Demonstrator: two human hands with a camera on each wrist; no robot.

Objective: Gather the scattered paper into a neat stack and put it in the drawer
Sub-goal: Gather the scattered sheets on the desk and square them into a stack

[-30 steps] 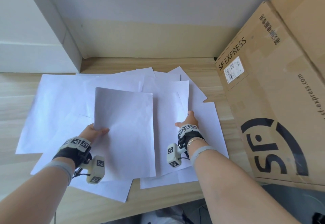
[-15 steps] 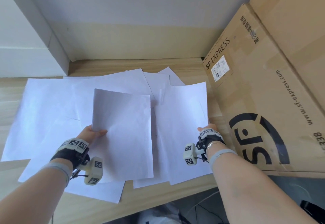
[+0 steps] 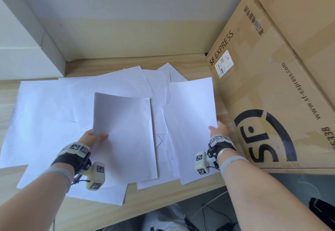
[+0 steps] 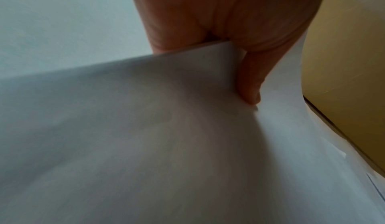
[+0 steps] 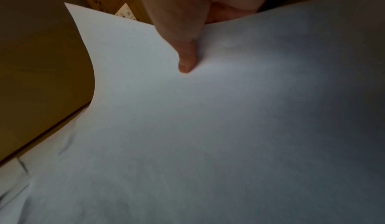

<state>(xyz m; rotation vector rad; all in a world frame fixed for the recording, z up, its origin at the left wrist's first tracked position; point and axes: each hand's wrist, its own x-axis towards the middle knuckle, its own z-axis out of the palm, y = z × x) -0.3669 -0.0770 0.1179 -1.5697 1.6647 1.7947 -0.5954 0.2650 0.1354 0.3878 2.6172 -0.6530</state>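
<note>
Paper (image 3: pixel 125 136) pinched in each raised hand

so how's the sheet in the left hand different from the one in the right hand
The left hand's sheet is pinched at its left edge by the left hand, in the middle of the pile. The right hand's sheet is pinched at its right edge by the right hand, beside the cardboard box. Both are blank white.

White paper sheets (image 3: pixel 54 107); light wood-grain desk (image 3: pixel 10 85); brown cardboard box (image 3: pixel 272 89) (black SF Express logo).
</note>
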